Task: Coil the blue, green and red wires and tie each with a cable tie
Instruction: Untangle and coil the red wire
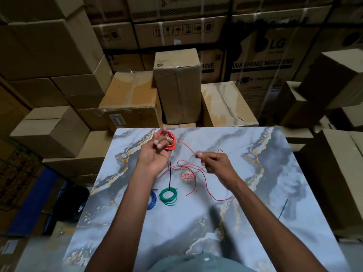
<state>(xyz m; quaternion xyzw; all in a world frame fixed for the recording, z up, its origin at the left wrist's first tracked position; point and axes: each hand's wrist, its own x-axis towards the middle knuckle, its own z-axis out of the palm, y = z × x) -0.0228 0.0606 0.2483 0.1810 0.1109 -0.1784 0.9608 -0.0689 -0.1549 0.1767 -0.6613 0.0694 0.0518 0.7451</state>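
Holding the red wire looped around my left hand fingers at the table's far edge, I pinched its loose strand in my right hand; green coil and blue coil lay nearer.

The left hand holds red wire loops wound round its fingers; from that grip one strand runs to the right hand, which pinches it, slack trailing below over the marble table
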